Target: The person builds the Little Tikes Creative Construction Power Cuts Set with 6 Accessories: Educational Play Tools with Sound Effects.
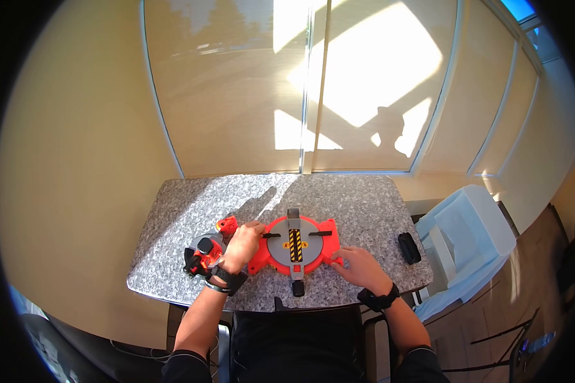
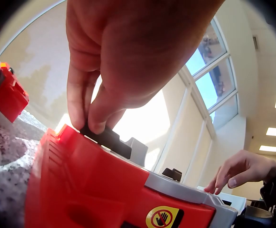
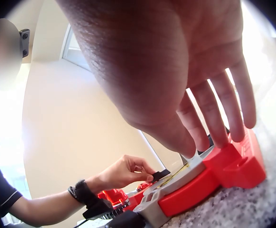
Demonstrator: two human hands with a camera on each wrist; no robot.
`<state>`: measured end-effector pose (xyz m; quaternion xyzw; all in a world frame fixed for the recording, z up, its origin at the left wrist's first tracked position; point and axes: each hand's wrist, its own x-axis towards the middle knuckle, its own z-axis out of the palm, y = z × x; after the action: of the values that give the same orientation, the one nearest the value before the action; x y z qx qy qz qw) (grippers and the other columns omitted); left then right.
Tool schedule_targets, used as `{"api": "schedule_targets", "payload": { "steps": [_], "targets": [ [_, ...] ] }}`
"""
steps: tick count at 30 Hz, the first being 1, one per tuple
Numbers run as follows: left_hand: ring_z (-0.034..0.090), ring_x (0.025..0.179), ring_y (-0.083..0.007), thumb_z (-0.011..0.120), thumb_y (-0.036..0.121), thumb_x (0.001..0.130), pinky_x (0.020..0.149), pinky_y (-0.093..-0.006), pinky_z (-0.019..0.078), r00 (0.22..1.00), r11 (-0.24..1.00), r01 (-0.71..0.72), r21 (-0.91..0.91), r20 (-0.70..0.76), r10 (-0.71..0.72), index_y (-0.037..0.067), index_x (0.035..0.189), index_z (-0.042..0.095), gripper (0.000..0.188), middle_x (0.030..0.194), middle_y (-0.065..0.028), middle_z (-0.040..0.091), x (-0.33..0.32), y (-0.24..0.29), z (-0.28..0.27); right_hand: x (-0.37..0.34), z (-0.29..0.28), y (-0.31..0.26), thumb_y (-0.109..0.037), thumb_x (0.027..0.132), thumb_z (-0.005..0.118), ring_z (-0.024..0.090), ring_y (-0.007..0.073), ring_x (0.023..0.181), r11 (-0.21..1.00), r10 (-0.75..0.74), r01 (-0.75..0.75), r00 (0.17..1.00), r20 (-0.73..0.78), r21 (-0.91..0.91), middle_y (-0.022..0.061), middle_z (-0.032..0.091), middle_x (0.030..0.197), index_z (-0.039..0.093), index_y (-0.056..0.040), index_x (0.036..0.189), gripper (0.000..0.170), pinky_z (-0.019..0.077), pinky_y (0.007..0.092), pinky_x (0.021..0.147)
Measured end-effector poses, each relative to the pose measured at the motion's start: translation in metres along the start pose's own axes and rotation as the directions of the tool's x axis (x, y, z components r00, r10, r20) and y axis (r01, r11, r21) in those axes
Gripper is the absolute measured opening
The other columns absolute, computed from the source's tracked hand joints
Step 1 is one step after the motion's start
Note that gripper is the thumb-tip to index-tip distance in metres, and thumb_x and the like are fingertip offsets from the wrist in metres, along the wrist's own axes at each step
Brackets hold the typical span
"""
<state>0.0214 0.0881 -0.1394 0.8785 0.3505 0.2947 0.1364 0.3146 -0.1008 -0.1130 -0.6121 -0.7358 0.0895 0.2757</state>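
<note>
A red and grey toy base (image 1: 313, 250) with a round disc and a yellow-black striped strip lies on the speckled table. My left hand (image 1: 244, 247) is at its left side; in the left wrist view that hand (image 2: 123, 57) pinches a black bar (image 2: 110, 141) on top of the base between thumb and fingers. At the right edge of the base is my right hand (image 1: 362, 269). In the right wrist view, the right hand (image 3: 176, 71) has nearly straight fingers, their tips against the red corner (image 3: 237, 166). A second black bar (image 1: 320, 233) sits on the disc's right side.
A red, grey and black toy part (image 1: 206, 255) stands left of the base, partly behind my left wrist. On the table's right side lies a black case (image 1: 408, 247). A chair with a light blue cover (image 1: 469, 249) stands beyond the right edge.
</note>
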Motion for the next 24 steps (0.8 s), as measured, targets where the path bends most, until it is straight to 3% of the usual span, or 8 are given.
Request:
{"api": "schedule_targets", "payload": {
  "steps": [17, 20, 24],
  "targets": [
    [0.069, 0.094, -0.0426, 0.061, 0.0, 0.091, 0.081, -0.05, 0.0569, 0.998, 0.999, 0.022, -0.026, -0.053, -0.024, 0.003, 0.102, 0.071, 0.015, 0.102, -0.0168, 0.07, -0.006, 0.007, 0.0, 0.001, 0.004, 0.002, -0.016, 0.09, 0.073, 0.069, 0.0401, 0.089, 0.999, -0.011, 0.012, 1.0, -0.017, 0.04, 0.0175, 0.071, 0.095, 0.071, -0.0049, 0.1, 0.016, 0.0556, 0.0483, 0.079],
    [0.068, 0.097, -0.0428, 0.06, 0.0, 0.092, 0.082, -0.0505, 0.0565, 0.999, 0.996, -0.01, -0.083, -0.051, 0.006, 0.002, 0.106, 0.072, 0.019, 0.104, -0.0176, 0.07, -0.008, 0.009, -0.005, 0.001, 0.003, 0.001, -0.016, 0.089, 0.073, 0.069, 0.0402, 0.089, 0.999, -0.007, 0.007, 1.0, -0.006, 0.054, 0.018, 0.071, 0.096, 0.071, -0.0046, 0.1, 0.016, 0.0557, 0.0484, 0.079],
    [0.068, 0.103, -0.0422, 0.061, -0.002, 0.094, 0.089, -0.0449, 0.0561, 0.997, 0.989, 0.011, -0.151, -0.077, -0.023, 0.001, 0.118, 0.071, 0.026, 0.107, -0.0206, 0.071, -0.016, 0.021, -0.023, 0.002, 0.003, 0.002, -0.016, 0.089, 0.073, 0.069, 0.0404, 0.088, 0.998, -0.005, 0.005, 1.0, 0.0, 0.066, 0.0184, 0.071, 0.096, 0.071, -0.0045, 0.101, 0.016, 0.0559, 0.0485, 0.079]
  ]
}}
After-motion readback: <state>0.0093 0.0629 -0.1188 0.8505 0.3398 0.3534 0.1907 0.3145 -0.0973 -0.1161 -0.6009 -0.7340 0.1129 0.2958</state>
